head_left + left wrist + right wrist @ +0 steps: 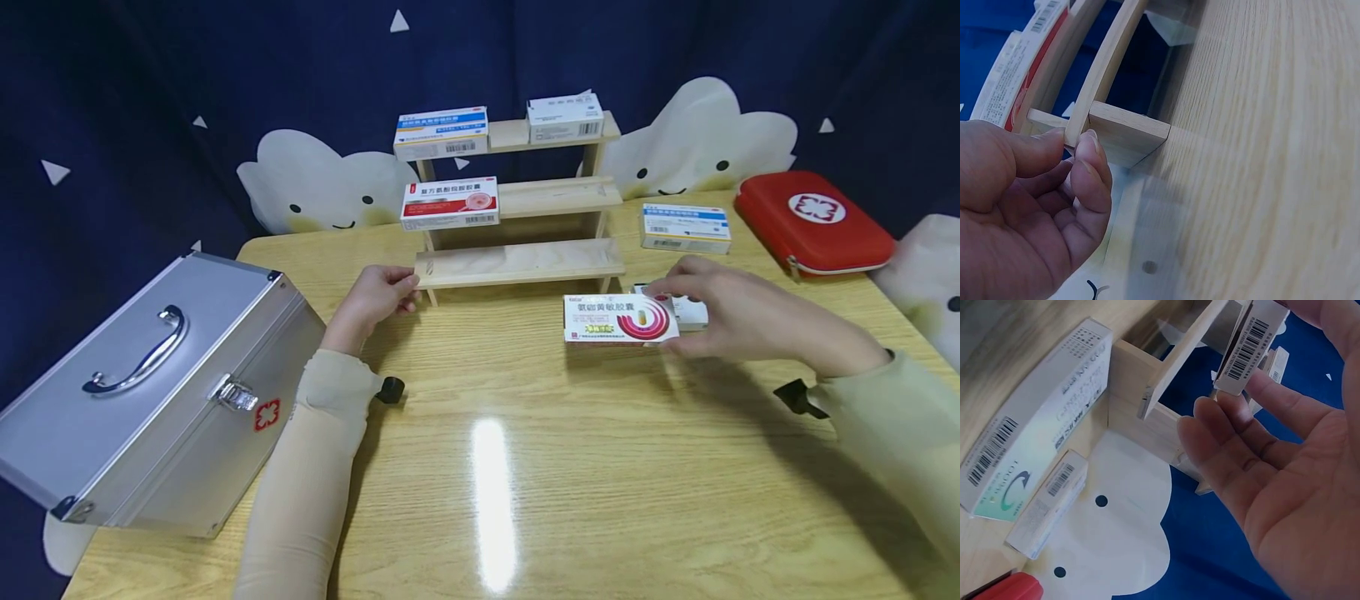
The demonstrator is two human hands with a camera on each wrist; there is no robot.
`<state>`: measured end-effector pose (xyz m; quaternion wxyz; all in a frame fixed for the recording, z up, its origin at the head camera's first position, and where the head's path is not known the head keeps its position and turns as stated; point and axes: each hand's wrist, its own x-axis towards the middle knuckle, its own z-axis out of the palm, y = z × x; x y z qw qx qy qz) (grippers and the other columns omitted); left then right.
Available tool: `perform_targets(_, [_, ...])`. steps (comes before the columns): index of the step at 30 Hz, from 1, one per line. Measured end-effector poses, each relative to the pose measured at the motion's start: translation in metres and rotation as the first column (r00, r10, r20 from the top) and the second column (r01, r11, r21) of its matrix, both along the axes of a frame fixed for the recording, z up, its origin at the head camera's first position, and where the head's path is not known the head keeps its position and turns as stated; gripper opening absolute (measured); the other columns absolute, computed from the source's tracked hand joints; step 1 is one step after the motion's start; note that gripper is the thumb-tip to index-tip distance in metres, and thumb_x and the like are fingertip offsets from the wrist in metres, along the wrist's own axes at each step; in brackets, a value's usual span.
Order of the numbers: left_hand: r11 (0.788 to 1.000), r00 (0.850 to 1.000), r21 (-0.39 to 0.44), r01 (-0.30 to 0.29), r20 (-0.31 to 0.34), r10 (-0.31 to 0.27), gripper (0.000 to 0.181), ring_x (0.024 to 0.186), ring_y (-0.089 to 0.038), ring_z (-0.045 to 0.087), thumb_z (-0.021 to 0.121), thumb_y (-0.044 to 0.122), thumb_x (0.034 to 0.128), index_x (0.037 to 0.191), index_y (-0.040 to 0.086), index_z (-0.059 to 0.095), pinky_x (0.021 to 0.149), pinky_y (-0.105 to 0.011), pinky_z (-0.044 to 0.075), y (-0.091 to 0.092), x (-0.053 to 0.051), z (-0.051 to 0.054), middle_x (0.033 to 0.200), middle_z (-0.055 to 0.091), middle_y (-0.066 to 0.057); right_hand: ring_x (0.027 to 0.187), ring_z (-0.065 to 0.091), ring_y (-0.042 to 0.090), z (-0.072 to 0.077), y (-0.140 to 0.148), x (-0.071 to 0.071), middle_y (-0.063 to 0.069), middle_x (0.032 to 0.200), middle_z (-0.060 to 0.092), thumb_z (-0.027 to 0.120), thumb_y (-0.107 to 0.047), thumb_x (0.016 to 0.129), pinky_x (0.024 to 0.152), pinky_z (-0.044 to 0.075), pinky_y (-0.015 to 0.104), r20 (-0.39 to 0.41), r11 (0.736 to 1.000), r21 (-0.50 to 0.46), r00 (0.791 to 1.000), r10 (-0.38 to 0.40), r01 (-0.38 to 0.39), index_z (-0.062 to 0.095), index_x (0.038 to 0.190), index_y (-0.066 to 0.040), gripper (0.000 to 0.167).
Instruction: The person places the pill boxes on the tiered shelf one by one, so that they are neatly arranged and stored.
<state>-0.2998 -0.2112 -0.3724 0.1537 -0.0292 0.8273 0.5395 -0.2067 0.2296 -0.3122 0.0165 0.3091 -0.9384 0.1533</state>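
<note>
In the head view, the left hand pinches the left end of the lowest shelf of a wooden rack; the left wrist view shows thumb and fingertips of that hand on the shelf's end. The right hand holds a white box with pink-red rings by its right end, above the table and to the right of the rack's front. Behind this box, another white box is partly hidden by the right hand. In the right wrist view, the held box shows its barcode end between thumb and fingers.
Blue-white and white boxes lie on the top shelf, a red-white box on the middle one. Right of the rack are a blue-white box and a red case. A silver case stands at the left.
</note>
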Motion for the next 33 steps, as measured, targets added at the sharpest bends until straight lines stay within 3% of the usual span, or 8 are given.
perform_targets(9, [1.000,1.000,-0.005,-0.007,-0.005,0.007,0.042,0.077,-0.015,0.059,0.047,0.017,0.1063,0.144,-0.002,0.046,0.082,-0.036,0.053,-0.001,0.000,0.000,0.113,0.061,-0.021,0.092,0.057,0.022,0.011,-0.004,-0.013,0.005,0.109,0.061,0.092,-0.016,0.068,0.078,0.050,0.043,0.006,1.000,-0.001,1.000,0.016,-0.016,0.070,0.120,-0.010,0.057])
perform_targets(17, [1.000,1.000,0.005,-0.004,-0.008,0.004,0.043,0.078,-0.016,0.060,0.047,0.017,0.1064,0.145,-0.002,0.045,0.082,-0.037,0.053,-0.002,-0.001,-0.001,0.113,0.061,-0.020,0.098,0.057,0.025,0.021,-0.008,-0.025,0.008,0.117,0.060,0.092,-0.035,0.069,0.081,0.052,0.046,0.069,1.000,0.024,0.997,-0.020,0.019,0.067,0.126,-0.011,0.066])
perform_targets(33, [1.000,1.000,0.012,-0.011,-0.006,0.011,0.042,0.077,-0.016,0.060,0.047,0.017,0.1064,0.144,-0.002,0.047,0.082,-0.037,0.053,-0.001,-0.001,-0.002,0.113,0.061,-0.021,0.103,0.056,0.029,0.045,-0.017,-0.059,0.011,0.121,0.056,0.086,-0.038,0.077,0.082,0.052,0.048,0.095,0.995,0.093,0.994,-0.049,0.040,0.062,0.133,-0.010,0.067])
